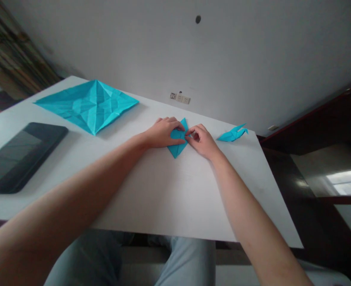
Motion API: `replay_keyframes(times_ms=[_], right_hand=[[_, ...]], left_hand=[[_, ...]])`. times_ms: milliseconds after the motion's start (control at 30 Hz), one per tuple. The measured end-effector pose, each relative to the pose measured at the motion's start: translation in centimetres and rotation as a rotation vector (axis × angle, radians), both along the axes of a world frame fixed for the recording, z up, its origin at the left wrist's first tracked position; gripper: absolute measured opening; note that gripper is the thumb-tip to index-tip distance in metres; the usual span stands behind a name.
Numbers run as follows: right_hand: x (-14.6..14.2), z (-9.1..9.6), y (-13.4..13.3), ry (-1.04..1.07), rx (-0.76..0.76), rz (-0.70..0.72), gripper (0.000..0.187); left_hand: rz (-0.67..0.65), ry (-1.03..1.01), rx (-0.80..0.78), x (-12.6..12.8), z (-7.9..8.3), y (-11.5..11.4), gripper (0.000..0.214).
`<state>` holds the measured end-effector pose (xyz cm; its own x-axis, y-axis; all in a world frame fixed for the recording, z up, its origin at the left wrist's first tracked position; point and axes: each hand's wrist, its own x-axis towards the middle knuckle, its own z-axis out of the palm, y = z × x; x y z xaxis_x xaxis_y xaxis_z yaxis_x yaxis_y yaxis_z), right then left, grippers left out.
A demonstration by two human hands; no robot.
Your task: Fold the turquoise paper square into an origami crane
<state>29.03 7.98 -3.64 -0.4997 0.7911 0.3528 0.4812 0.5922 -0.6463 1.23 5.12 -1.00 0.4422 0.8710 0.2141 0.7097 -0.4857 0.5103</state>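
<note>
A small folded piece of turquoise origami paper (177,148) lies on the white table between both hands, its pointed corners sticking out above and below. My left hand (165,133) rests over its left side and holds it down with thumb and fingers. At the paper's right edge, my right hand (203,140) pinches a bit of it between thumb and index finger, the other fingers curled. The pinched part is mostly hidden by the fingertips. Just right of that hand stands a finished-looking turquoise paper crane (232,135).
A large creased turquoise sheet (82,104) lies at the back left of the white table (163,194). Nearer on the left is a dark tablet (23,159). Behind the table rises a grey wall with sockets (179,97); a curtain (11,47) hangs far left.
</note>
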Motion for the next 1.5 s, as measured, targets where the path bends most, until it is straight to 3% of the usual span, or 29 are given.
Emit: replay_keyframes(times_ms=[267, 900, 1100, 1300, 1400, 1500], right_hand=[[-0.1, 0.1, 0.0, 0.004, -0.014, -0.017, 0.011], [-0.1, -0.4, 0.7, 0.138, -0.049, -0.027, 0.023], [-0.2, 0.3, 0.2, 0.06, -0.019, -0.017, 0.016], [-0.1, 0.5, 0.3, 0.055, -0.012, 0.014, 0.02], [0.1, 0.6, 0.2, 0.083, -0.043, 0.051, 0.011], [0.2, 0.8, 0.0, 0.078, -0.093, 0.08, 0.015]], left_hand=[[-0.017, -0.007, -0.023, 0.0, -0.1, -0.2, 0.091], [-0.033, 0.025, 0.008, -0.2, 0.1, -0.2, 0.054], [-0.025, 0.021, 0.027, -0.1, 0.0, -0.1, 0.051], [-0.008, 0.031, 0.03, 0.3, 0.2, 0.0, 0.061], [-0.003, 0.03, 0.029, 0.3, 0.4, -0.2, 0.061], [0.019, 0.02, 0.019, 0.3, 0.5, -0.2, 0.058]])
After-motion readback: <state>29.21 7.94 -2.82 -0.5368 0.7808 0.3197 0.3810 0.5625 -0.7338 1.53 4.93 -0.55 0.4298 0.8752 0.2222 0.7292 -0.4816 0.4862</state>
